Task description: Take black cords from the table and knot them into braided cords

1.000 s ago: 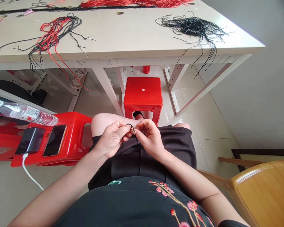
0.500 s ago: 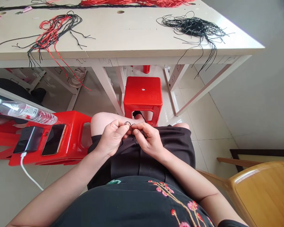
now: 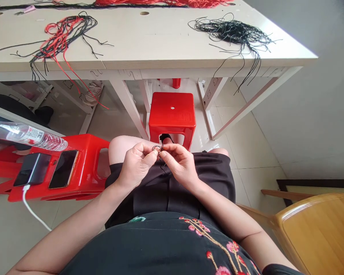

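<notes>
Over my lap, both hands pinch a thin black cord (image 3: 161,164) between thumbs and fingertips. My left hand (image 3: 137,162) is closed on it, with a small loop standing out at the fingertips. My right hand (image 3: 180,164) grips the same cord just beside, its thumb and forefinger almost touching the left ones. A loose end dangles below onto the dark skirt. The fingers partly hide how the cord is crossed. On the table ahead lie a tangled bundle of black cords (image 3: 233,31) at right and a bundle of red and black cords (image 3: 63,38) at left.
A white table (image 3: 149,46) spans the front. Beneath its edge stands a red stool (image 3: 172,110). Another red stool (image 3: 88,160) at left bears a water bottle (image 3: 31,135), a phone (image 3: 63,169) and a dark device (image 3: 31,169) with a white cable. A wooden chair (image 3: 321,229) stands at right.
The fingertips have shifted slightly on the cord, and the loop between them has changed shape. My right forefinger has risen a little. The whole view has drifted slightly.
</notes>
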{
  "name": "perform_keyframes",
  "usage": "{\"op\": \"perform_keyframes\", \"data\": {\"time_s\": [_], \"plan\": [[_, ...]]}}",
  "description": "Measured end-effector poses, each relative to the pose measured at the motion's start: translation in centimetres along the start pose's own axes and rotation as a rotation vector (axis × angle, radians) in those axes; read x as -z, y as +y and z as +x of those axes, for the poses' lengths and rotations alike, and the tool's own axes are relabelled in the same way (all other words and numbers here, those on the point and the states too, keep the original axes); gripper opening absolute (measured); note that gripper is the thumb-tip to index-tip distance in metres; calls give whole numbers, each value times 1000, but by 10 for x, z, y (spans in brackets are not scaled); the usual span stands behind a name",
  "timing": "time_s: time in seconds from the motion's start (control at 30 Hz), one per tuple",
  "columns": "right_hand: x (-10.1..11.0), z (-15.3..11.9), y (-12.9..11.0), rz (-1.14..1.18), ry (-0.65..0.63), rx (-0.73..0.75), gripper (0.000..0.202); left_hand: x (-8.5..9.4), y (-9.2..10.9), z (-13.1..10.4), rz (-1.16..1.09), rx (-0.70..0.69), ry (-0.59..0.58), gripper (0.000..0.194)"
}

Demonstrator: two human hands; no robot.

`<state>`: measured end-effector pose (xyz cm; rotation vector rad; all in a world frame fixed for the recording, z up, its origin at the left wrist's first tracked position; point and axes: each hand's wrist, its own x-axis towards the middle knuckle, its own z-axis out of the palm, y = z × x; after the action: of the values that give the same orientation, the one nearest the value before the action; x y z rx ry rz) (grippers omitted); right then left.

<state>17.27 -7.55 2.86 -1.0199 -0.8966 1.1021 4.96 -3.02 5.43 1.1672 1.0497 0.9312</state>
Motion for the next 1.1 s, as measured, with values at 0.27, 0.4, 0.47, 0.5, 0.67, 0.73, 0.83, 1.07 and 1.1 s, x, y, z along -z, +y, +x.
{"op": "perform_keyframes", "data": {"time_s": [0.27, 0.4, 0.47, 0.5, 0.67, 0.73, 0.83, 1.07, 1.1], "plan": [[13, 12, -11, 51, -180, 44, 24, 0, 12, -3, -23, 139, -61, 18], [19, 17, -15, -248, -275, 189, 22, 2, 13, -3, 46, 126, -115, 15], [21, 18, -19, -389, -265, 315, 14, 4, 12, -3, 79, 111, -135, 15], [21, 18, -21, -449, -248, 373, 12, 5, 12, -3, 94, 105, -137, 15], [27, 15, -31, -589, -203, 439, 12, 9, 12, 0, 159, 77, -105, 13], [31, 13, -36, -613, -227, 411, 10, 10, 13, 2, 178, 74, -100, 13], [35, 12, -45, -651, -274, 387, 10, 10, 15, 4, 210, 71, -110, 16], [36, 30, -64, -543, -430, 338, 11, 8, 32, 1, 324, 95, -336, 11], [34, 32, -62, -467, -432, 270, 10, 7, 34, -1, 323, 112, -365, 10]]}}
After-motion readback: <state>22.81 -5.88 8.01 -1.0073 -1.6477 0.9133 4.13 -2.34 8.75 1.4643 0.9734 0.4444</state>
